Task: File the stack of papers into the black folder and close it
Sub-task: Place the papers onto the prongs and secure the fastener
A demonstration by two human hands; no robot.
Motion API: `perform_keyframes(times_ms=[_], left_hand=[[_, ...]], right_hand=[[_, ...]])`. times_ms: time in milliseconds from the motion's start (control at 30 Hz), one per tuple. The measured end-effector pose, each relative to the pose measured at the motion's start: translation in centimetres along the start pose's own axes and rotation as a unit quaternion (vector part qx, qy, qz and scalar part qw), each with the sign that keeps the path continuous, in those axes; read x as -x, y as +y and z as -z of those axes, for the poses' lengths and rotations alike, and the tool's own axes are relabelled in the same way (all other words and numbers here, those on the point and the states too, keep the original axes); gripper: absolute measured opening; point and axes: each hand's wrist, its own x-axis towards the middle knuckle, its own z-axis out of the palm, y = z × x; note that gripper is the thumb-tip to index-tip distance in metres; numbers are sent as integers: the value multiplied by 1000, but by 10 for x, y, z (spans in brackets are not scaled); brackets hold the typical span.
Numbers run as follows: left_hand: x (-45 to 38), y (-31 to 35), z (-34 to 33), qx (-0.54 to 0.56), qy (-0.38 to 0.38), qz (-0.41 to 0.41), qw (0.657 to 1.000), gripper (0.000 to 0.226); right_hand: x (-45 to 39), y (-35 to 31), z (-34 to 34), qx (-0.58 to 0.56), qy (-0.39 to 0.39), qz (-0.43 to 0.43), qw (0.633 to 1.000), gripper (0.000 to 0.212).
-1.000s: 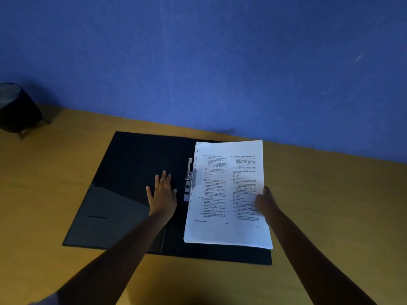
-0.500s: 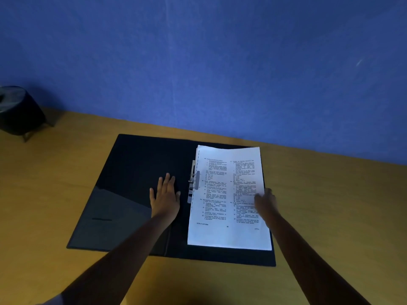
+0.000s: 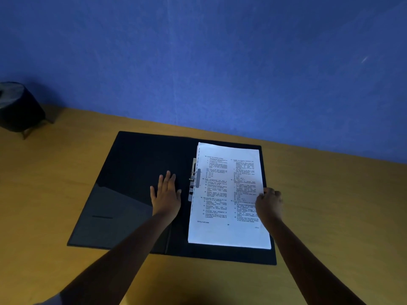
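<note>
Yellow wooden desk (image 3: 66, 194) against blue wall (image 3: 220, 62) — your left hand (image 3: 166, 195) flat, fingers spread, on open black folder (image 3: 136, 164); right hand (image 3: 269, 204) pinches white printed paper stack (image 3: 229, 194) at its right edge.

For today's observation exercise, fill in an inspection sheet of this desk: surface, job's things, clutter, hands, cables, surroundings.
Surface: wooden table, dimly lit.
Job's things: black folder lying open; paper stack on its right half beside the metal clip.
Clutter: dark round object at far left.
Hands: left hand flat on the folder; right hand on the stack's right edge.
Cables: nothing seen.
Surroundings: blue wall.
</note>
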Motion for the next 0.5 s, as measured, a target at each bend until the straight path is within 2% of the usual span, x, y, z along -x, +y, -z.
perform_keyframes(times_ms=[100,167,267,367,500], left_hand=[[2,3,4,48,21,2,999,52],[11,5,6,94,42,-25,994,57],[36,2,6,82,20,-168,982,72],[62,-7,2,42,-10,-303,952,82],[79,-17,-8,0,-20,-395,918,73]], right_hand=[[-5,0,2,3,-14,2,1000,37],[-10,-1,5,6,-16,8,1000,39],[-21,-6,8,19,-19,43,999,43],[-35,-19,14,32,-36,87,995,53],[-57,-47,19,55,-25,146,987,68]])
